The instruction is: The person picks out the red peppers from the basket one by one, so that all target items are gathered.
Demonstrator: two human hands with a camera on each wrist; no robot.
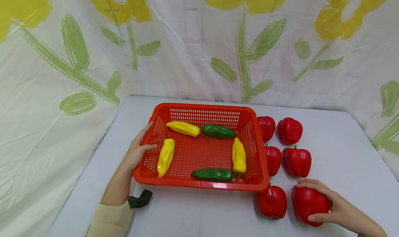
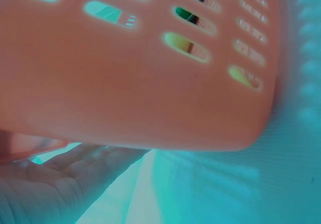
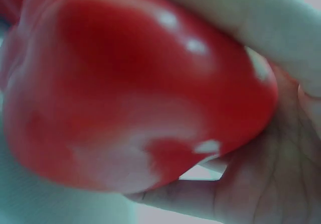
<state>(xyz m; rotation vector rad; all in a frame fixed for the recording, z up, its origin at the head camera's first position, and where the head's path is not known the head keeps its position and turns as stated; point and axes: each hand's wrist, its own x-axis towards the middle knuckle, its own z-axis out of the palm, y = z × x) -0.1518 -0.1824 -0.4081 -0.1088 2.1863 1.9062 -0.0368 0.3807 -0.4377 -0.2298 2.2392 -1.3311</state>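
Observation:
At its left side, a red plastic basket is gripped by my left hand, the thumb over the rim and the fingers along the outside. In the left wrist view, the basket's slotted wall fills most of the picture, with part of the hand below the rim. Yellow peppers and green peppers lie inside the basket along its walls. My right hand holds a red bell pepper at the near right, fingers over its top and thumb on the near side. The right wrist view shows this pepper close up.
Several more red bell peppers stand in two columns just right of the basket, the left column close against its wall. A white cloth covers the table. A flower-print curtain hangs behind. A black wrist-camera mount sits at the left sleeve.

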